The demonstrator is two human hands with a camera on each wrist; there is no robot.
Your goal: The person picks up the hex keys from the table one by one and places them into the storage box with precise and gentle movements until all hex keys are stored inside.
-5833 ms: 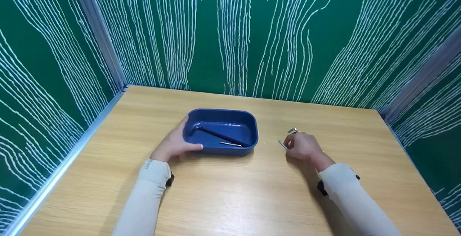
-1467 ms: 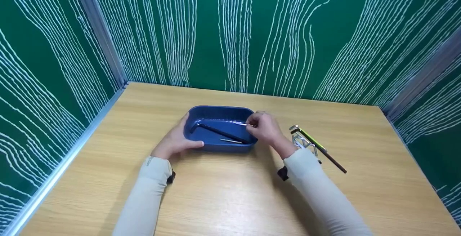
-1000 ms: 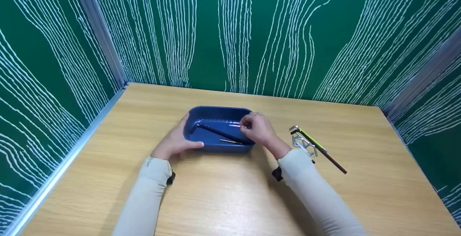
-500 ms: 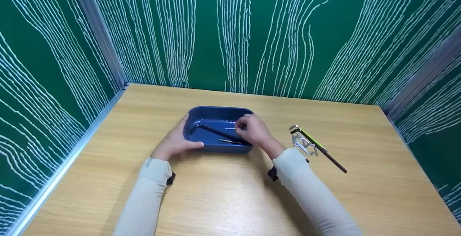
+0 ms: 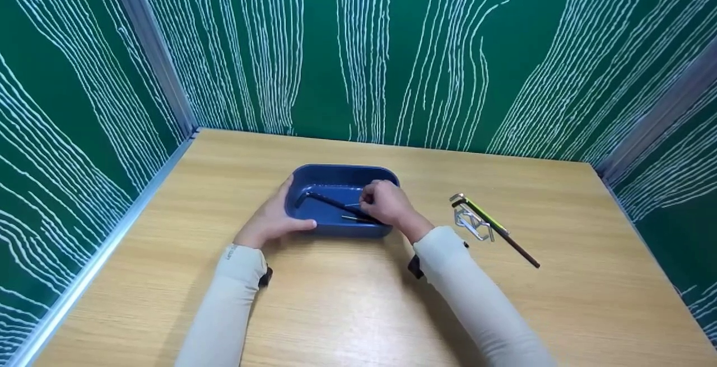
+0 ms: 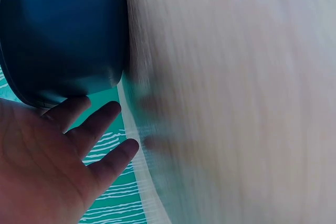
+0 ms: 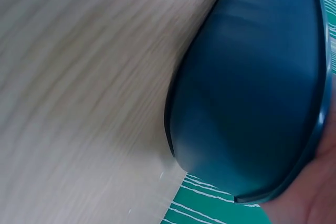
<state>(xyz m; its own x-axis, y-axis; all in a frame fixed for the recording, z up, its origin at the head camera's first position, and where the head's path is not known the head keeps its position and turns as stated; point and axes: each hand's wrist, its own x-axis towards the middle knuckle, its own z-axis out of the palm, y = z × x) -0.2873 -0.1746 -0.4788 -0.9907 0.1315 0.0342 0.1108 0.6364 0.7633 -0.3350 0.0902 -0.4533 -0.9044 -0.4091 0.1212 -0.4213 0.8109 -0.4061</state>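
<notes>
A deep blue rectangular box (image 5: 341, 231) stands on the table. My left hand (image 5: 270, 218) holds its left end, thumb along the near wall; in the left wrist view several fingers spread straight beside its base. Inside lie a large black hex key (image 5: 330, 201), set diagonally, and a short silver rod (image 5: 354, 218) near the front wall. My right hand (image 5: 386, 201) reaches over the box's right end and pinches a thin silver hex key (image 5: 352, 205), most of it hidden by the fingers. In the right wrist view the box wall (image 7: 247, 93) hides the fingertips.
On the table (image 5: 336, 300) right of the box lies a cluster of silver L-shaped hex keys (image 5: 473, 225), with a yellow-green strip (image 5: 483, 214) and a long dark brown rod (image 5: 521, 251) beside it. Green white-lined panels (image 5: 358, 64) enclose the back and sides.
My right hand has gone from the pile at the right into the box with a thin silver hex key, and over the last second slid left and lower. The left hand stays put.
</notes>
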